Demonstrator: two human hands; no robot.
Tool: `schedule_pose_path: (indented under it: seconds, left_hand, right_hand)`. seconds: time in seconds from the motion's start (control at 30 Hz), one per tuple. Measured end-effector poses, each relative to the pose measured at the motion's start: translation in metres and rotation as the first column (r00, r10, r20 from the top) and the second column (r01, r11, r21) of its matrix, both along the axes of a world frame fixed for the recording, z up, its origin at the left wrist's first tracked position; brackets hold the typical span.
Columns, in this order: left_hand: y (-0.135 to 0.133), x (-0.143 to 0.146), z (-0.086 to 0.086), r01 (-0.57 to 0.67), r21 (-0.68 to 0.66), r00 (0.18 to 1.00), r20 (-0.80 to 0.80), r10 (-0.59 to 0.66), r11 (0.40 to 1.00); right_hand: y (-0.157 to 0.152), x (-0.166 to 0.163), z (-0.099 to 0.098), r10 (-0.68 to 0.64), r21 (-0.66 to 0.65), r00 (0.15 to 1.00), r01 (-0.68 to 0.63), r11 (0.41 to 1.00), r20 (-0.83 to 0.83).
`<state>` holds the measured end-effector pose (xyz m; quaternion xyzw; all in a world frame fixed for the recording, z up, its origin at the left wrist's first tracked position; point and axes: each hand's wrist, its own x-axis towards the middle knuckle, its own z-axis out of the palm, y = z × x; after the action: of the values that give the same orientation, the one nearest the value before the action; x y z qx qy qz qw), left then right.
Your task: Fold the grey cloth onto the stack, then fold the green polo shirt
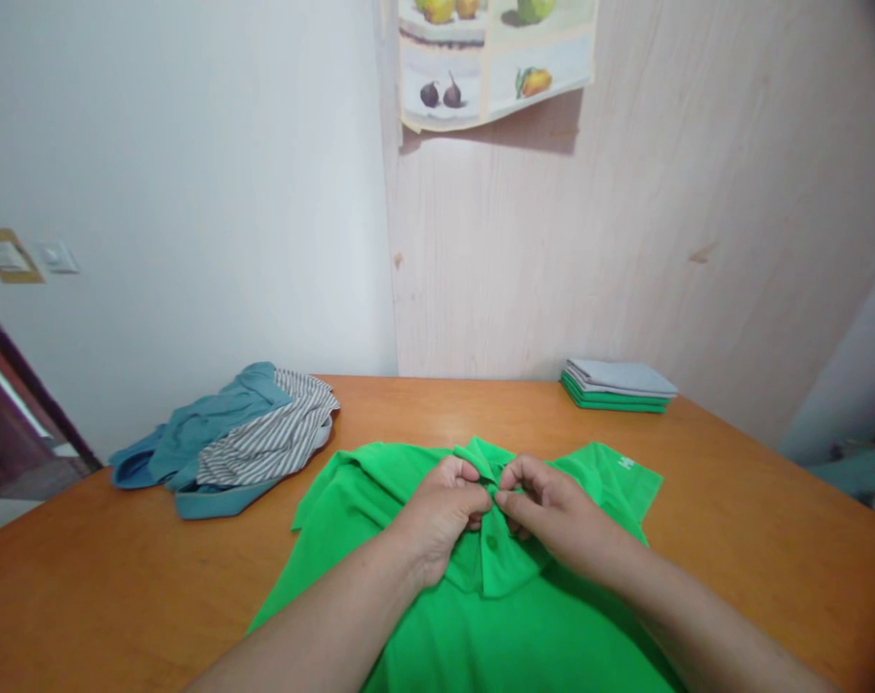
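A bright green polo shirt (pixel 473 635) lies spread on the table in front of me, its collar toward the far side and white lettering on the right sleeve. At the neck, my left hand (pixel 448 510) pinches one side of the button placket. My right hand (pixel 545 500) pinches the other side, its thumb and forefinger close to the left fingertips. Between them the cloth is drawn together; whether a button sits in the fingers is hidden. Lower on the placket a green button (pixel 492 543) shows.
On the orange-brown table (pixel 437 409), a loose heap of teal and striped clothes (pixel 242 433) lies at the left. A neat stack of folded grey and green clothes (pixel 617 385) sits at the back right. Behind rises a wall with a fruit poster (pixel 495 63).
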<state>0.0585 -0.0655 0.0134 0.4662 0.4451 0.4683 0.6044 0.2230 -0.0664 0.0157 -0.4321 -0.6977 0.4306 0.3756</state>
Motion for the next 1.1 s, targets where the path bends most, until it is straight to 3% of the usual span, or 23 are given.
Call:
schedule_pose_path:
  seconds: [0.2,0.33,0.5,0.63,0.93,1.1]
  left_hand:
    - [-0.002,-0.001,0.003,0.03,0.033,1.0,0.002,-0.03,0.999]
    - [-0.003,-0.001,0.001,0.049,0.137,0.996,-0.083,-0.038,0.989]
    - [0.001,-0.002,-0.007,0.116,0.398,0.954,-0.3,0.01,0.91]
    - [0.004,-0.006,-0.011,0.17,0.483,0.909,-0.412,0.052,0.859]
    - [0.011,-0.014,-0.009,0.137,0.495,0.887,-0.448,0.116,0.858]
    - [0.029,-0.034,-0.002,-0.022,0.573,0.833,-0.442,0.331,0.819]
  right_hand:
    - [0.0,0.002,0.004,0.033,-0.147,0.994,-0.048,0.988,-0.1]
    - [0.002,0.003,0.002,0.019,-0.193,0.995,-0.039,0.98,-0.102]
    - [0.003,0.003,0.0,-0.008,-0.183,0.998,-0.002,0.983,-0.055]
    - [0.004,0.004,-0.001,-0.021,-0.193,0.998,0.008,0.981,-0.062]
    - [0.007,0.011,0.008,-0.105,-0.201,0.992,0.09,0.975,-0.065]
    - [0.018,0.028,0.015,-0.277,-0.105,0.957,0.268,0.958,-0.084]
